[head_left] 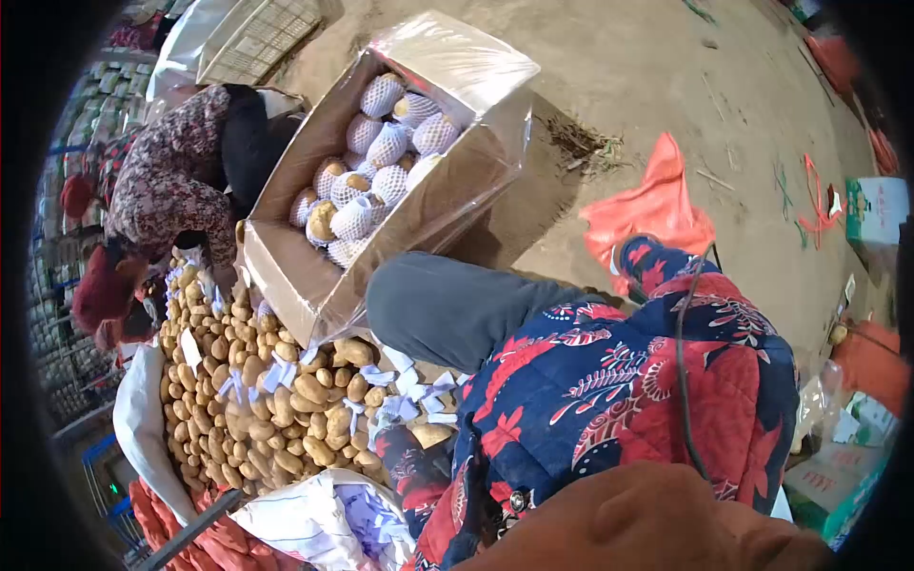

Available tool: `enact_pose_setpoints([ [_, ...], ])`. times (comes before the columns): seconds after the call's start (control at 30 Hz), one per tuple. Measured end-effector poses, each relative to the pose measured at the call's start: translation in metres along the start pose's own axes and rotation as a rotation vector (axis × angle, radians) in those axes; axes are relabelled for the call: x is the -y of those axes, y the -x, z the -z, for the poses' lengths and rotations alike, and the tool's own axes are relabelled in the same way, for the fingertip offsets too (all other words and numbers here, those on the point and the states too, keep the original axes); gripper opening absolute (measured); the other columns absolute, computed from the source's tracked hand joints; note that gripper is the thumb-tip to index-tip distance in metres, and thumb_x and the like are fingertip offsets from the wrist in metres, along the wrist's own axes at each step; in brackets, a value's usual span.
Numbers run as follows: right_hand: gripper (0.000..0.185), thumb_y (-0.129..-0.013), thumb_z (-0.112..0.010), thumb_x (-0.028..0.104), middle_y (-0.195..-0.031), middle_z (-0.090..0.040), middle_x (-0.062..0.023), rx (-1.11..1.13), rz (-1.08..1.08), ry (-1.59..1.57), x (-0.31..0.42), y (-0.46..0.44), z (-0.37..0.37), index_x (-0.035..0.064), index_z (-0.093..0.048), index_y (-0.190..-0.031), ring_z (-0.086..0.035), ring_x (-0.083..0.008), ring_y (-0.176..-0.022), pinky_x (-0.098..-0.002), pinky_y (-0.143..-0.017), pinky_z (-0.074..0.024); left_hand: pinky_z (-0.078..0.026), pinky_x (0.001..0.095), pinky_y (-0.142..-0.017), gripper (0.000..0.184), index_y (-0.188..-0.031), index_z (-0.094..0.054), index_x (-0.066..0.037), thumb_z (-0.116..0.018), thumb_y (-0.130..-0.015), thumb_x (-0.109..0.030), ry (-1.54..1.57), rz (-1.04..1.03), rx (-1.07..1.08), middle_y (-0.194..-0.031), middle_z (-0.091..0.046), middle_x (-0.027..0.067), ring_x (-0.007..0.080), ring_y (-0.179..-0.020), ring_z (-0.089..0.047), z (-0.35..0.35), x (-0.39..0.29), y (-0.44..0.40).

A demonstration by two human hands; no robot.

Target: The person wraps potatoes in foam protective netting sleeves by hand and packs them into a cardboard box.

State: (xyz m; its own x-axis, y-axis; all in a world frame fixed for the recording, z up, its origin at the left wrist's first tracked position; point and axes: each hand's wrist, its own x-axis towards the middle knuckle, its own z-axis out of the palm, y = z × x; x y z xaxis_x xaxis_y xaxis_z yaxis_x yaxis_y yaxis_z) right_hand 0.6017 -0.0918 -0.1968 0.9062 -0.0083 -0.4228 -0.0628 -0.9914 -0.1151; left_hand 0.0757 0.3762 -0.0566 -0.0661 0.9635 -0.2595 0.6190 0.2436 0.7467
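Loose potatoes: in a broad heap beside the box, pale flat nets strewn over it
Left hand: low at the heap's edge by those nets, left sleeve stretched toward it; too blurred for me to tell whether it is spread or pinching anything
Right hand: hidden from me beyond the cuff, its state impossible to tell; right sleeve lies near an orange bag
Cardboard box: open, covered in clear plastic, holding potatoes in foam nets
White sack: mouth open, pale nets inside
Co-worker: stooped over the heap in a flowered top, beside the box
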Motion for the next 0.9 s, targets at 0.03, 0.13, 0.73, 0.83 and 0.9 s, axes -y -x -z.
enact_pose_setpoints([
  [0.03,0.045,-0.073,-0.054,0.049,-0.096,-0.055,-0.0140,0.086,0.139,0.070,0.007,0.008,-0.012,0.0175,-0.045,-0.103,-0.054,-0.0301,-0.093,-0.0446,-0.077,-0.0426,-0.047,0.0266,-0.071,0.028,-0.103,-0.056,0.001,-0.051,-0.076,-0.001,0.007,-0.008,0.000,-0.097,-0.058,0.0116,0.0171,-0.083,-0.057,0.001,0.000,0.000],
  [0.13,0.038,-0.075,-0.051,0.049,-0.090,-0.057,-0.0137,0.335,0.582,0.345,0.032,0.038,-0.048,0.0166,-0.051,-0.095,-0.055,-0.0300,-0.088,-0.0444,-0.074,-0.0429,-0.047,0.0266,-0.070,0.027,-0.103,-0.056,0.001,-0.051,-0.076,-0.001,0.075,-0.018,-0.020,-0.097,-0.058,0.0115,0.0171,-0.083,-0.057,0.012,0.016,-0.003],
  [0.73,0.022,-0.080,-0.055,0.008,-0.092,-0.060,-0.0127,0.651,1.838,-0.447,0.431,0.330,0.125,-0.0010,-0.059,-0.099,-0.057,-0.0175,-0.085,-0.0279,-0.076,-0.0449,-0.049,0.0267,-0.068,0.025,-0.103,-0.056,0.001,-0.049,-0.079,0.000,0.468,-0.123,-0.396,-0.096,-0.059,0.0109,0.0172,-0.081,-0.058,0.069,0.072,0.050],
  [0.83,0.022,-0.084,-0.052,0.010,-0.089,-0.061,-0.0056,1.093,1.730,-0.456,0.459,0.368,0.001,0.0009,-0.057,-0.104,-0.057,-0.0123,-0.081,-0.0249,-0.072,-0.0457,-0.049,0.0267,-0.067,0.025,-0.103,-0.056,0.001,-0.048,-0.079,0.000,0.572,-0.099,-0.508,-0.096,-0.059,0.0108,0.0172,-0.080,-0.058,0.089,0.084,0.084],
  [0.9,0.023,-0.085,-0.052,0.011,-0.085,-0.060,-0.0039,1.425,1.493,-0.274,0.455,0.360,-0.062,0.0008,-0.054,-0.105,-0.055,-0.0095,-0.073,-0.0229,-0.063,-0.0448,-0.049,0.0267,-0.067,0.025,-0.103,-0.056,0.001,-0.048,-0.079,0.000,0.680,-0.093,-0.573,-0.096,-0.059,0.0107,0.0172,-0.080,-0.059,0.090,0.079,0.111],
])
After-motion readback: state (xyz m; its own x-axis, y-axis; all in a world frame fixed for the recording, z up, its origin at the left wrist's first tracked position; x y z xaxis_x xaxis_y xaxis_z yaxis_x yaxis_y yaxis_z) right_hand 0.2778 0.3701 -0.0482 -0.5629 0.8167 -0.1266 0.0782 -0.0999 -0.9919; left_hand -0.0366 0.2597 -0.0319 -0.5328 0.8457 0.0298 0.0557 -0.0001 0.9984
